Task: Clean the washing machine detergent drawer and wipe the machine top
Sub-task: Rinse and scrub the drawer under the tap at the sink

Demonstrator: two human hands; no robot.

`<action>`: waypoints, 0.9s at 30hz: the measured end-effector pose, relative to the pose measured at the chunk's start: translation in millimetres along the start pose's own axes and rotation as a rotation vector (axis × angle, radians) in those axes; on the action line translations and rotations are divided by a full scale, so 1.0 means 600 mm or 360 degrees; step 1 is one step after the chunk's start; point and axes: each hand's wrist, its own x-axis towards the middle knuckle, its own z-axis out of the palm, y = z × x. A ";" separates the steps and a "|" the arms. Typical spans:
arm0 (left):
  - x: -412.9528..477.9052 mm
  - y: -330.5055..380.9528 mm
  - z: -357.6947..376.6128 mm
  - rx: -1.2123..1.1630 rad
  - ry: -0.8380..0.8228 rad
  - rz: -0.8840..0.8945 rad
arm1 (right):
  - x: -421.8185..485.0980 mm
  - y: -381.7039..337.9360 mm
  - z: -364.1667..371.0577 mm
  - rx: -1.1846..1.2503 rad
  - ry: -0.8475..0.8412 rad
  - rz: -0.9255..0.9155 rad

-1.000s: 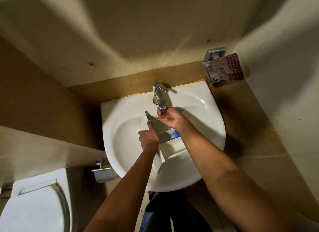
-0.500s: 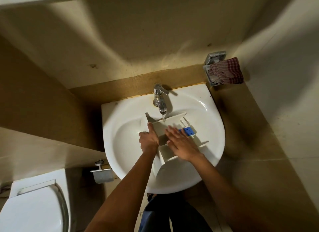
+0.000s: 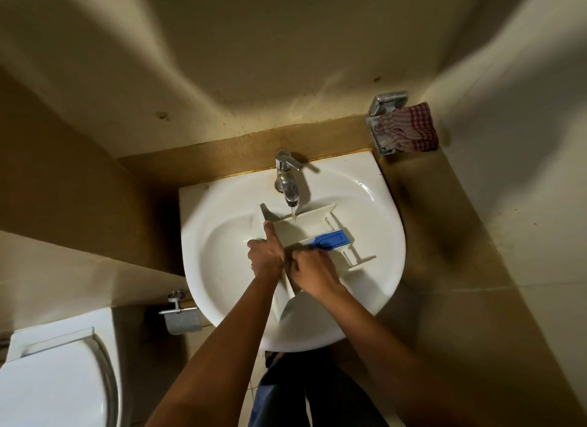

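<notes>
A white detergent drawer [image 3: 313, 224] with a blue insert [image 3: 332, 238] lies in the white sink [image 3: 374, 210]. Water runs from the chrome tap [image 3: 287, 180] into the drawer's far compartment. My left hand [image 3: 266, 253] grips the drawer's left wall, thumb stretched along its edge. My right hand [image 3: 313, 274] sits in the near compartment with its fingers curled down inside the drawer, close against my left hand. What the right fingers touch is hidden.
A red checked cloth [image 3: 405, 129] hangs in a chrome wall holder [image 3: 386, 104] at the back right. A toilet [image 3: 54, 379] stands at the lower left, a paper holder [image 3: 181, 315] beside it. Beige walls close in on both sides.
My right hand left the tap, came down flat on the drawer, then curled its fingers into the near compartment. Water started running. My left hand kept its grip.
</notes>
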 end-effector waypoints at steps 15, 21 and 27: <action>0.000 0.003 -0.001 -0.0039 -0.0004 -0.0005 | 0.038 0.030 -0.025 0.0215 -0.0719 -0.0298; 0.001 0.000 -0.001 -0.0038 0.0007 0.0000 | 0.081 0.039 -0.036 0.1669 -0.0083 0.0333; 0.003 -0.002 0.001 -0.0045 -0.0007 0.0004 | 0.163 0.014 -0.059 0.3048 -0.0371 0.1118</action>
